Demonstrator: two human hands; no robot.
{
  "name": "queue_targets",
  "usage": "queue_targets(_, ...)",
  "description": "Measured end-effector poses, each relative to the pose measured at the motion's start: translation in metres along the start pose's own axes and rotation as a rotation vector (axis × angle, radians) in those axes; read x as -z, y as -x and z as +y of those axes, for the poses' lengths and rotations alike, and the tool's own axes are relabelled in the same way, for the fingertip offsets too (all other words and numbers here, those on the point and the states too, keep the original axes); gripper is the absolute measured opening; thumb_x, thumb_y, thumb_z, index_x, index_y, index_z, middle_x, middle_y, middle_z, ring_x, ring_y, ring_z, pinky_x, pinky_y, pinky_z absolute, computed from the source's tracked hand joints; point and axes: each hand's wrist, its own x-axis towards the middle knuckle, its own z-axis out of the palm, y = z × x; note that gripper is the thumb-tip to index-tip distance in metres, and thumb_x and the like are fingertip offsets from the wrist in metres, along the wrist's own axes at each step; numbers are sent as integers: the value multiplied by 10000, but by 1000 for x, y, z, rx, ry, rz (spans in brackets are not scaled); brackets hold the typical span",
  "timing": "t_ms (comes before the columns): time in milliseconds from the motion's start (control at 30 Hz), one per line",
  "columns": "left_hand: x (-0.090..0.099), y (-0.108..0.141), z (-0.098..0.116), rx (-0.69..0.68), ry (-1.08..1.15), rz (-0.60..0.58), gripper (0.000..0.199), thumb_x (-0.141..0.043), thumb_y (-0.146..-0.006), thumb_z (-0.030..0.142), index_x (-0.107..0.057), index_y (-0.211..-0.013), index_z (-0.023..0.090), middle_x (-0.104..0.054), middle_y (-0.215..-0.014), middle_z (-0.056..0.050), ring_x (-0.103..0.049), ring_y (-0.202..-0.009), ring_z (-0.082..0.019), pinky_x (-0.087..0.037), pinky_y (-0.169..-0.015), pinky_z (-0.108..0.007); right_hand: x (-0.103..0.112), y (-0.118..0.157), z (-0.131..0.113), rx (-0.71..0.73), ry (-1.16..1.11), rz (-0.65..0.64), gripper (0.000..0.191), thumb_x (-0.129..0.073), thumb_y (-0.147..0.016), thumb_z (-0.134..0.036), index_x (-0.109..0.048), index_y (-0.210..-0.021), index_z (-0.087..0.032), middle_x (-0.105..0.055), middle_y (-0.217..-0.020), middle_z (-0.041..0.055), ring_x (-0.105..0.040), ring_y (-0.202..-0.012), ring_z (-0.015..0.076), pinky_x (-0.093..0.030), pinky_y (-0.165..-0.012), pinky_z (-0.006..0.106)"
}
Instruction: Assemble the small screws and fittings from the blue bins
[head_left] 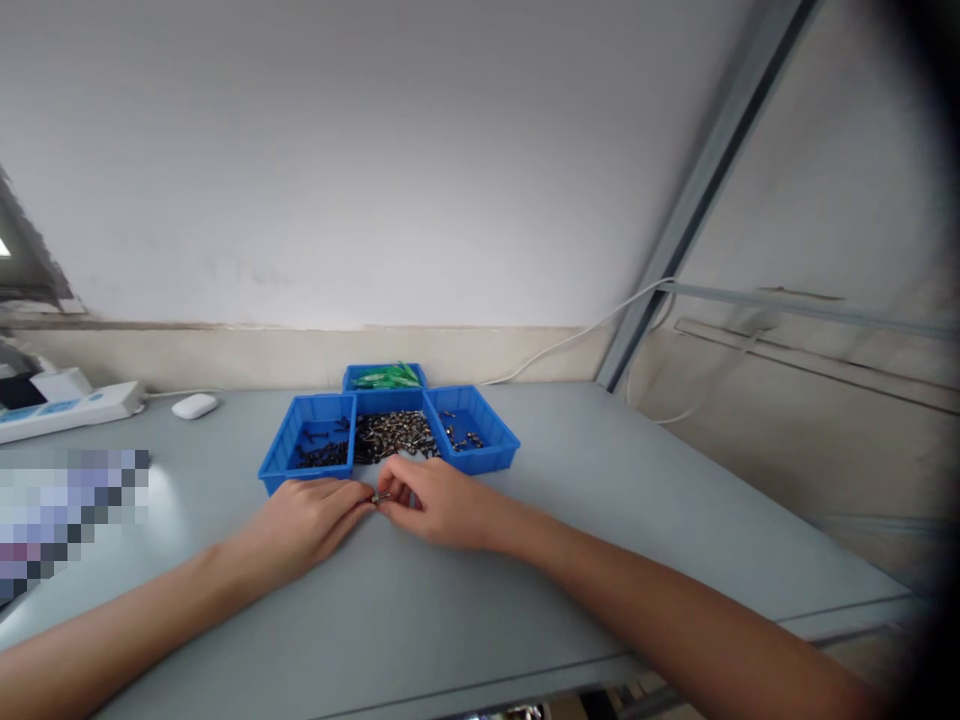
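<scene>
My left hand (311, 515) and my right hand (439, 500) meet just in front of the blue bins. Between their fingertips is a small metal part (381, 497), thin and shiny, too small to name surely. Both hands are closed in a pinch on it. Behind them, a middle blue bin (366, 398) holds a heap of small brass-and-dark metal pieces (397, 433). Dark screw-like pieces (324, 455) lie in the left blue bin (274, 458). A few metal pieces (469, 440) are in the right blue bin (484, 462).
Green pieces (390, 377) fill a rear blue bin (347, 380). At left on the grey table (600, 540) are a white power strip (97, 408), a small white case (195, 405) and a blurred-out flat object (67, 510). A metal frame post (697, 210) rises at right, near a white cable (555, 343).
</scene>
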Motion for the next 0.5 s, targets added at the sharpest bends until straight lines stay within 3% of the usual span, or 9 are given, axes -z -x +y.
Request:
queue_targets(233,1,-1,1,-7,-7,9,368,-289,-992,309,-606,-866,171,-647,-707,-28,-638,-627,-158,-480,-572,-255,0,-1,2,42,51,-14,143,-481,-863,-176,-592,-954,-178,-659,-804,18,-604,-753,139,-424,-676,238)
queue_targets(367,2,-1,1,2,-12,31,360,-292,-990,306,-606,-879,169,-660,-729,-30,-647,-646,-159,-488,-582,-253,1,0,1,46,64,-12,224,-470,-869,-168,-545,-1078,-187,-654,-790,8,-601,-726,142,-421,-654,237)
queue_targets(500,2,-1,2,5,-34,3,385,-272,-993,312,-606,-868,167,-657,-716,-31,-648,-638,-162,-490,-577,-257,1,1,2,83,98,-15,187,-439,-892,-164,-533,-1053,-179,-646,-806,17,-604,-753,149,-423,-675,244)
